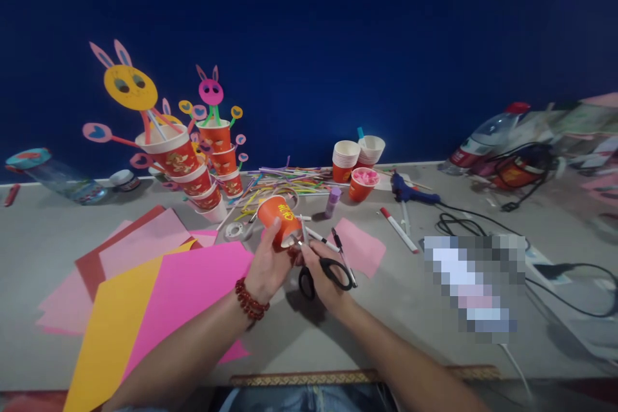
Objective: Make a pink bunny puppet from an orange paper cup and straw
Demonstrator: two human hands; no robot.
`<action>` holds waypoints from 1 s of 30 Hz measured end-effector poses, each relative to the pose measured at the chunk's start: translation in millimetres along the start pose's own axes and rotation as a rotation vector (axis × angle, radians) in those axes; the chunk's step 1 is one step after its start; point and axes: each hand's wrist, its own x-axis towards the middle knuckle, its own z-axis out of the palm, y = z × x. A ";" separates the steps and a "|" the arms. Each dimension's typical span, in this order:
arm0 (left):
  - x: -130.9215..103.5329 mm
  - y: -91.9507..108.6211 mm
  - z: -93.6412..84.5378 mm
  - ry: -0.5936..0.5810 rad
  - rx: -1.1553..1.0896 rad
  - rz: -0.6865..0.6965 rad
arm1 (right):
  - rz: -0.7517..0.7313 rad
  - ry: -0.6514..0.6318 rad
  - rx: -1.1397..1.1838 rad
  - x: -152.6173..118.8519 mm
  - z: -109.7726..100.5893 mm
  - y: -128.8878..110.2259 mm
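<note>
My left hand (268,265), with a red bead bracelet at the wrist, grips an orange paper cup (279,219) that lies tilted, its bottom toward my right hand. Fingers of my right hand (323,273) are closed around black-handled scissors (333,273), whose blades reach the cup's lower end. Whether the blades are cutting into the cup is too small to tell. Beside the right hand lie a black pen (344,257) and a white marker. A pink paper sheet (360,246) is partly behind them.
Stacked-cup figures with rabbit faces (181,161) stand at the back left, above coloured paper sheets (188,296). Straws (290,183), paper cups (346,158), a cup of pink pieces (363,184) and a blue glue gun (410,192) lie behind. Cables and a bottle (483,138) are at the right.
</note>
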 end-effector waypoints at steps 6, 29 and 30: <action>0.3 8.9 -3.3 0.013 0.053 0.076 | -0.238 -0.017 -0.270 6.9 -10.1 2.0; -0.9 -1.5 -8.2 -0.115 -0.033 0.004 | -0.157 0.012 -0.129 4.2 -10.2 -4.5; -0.4 -1.1 -9.4 -0.109 -0.015 -0.001 | -0.194 -0.008 -0.149 4.8 -10.9 -4.1</action>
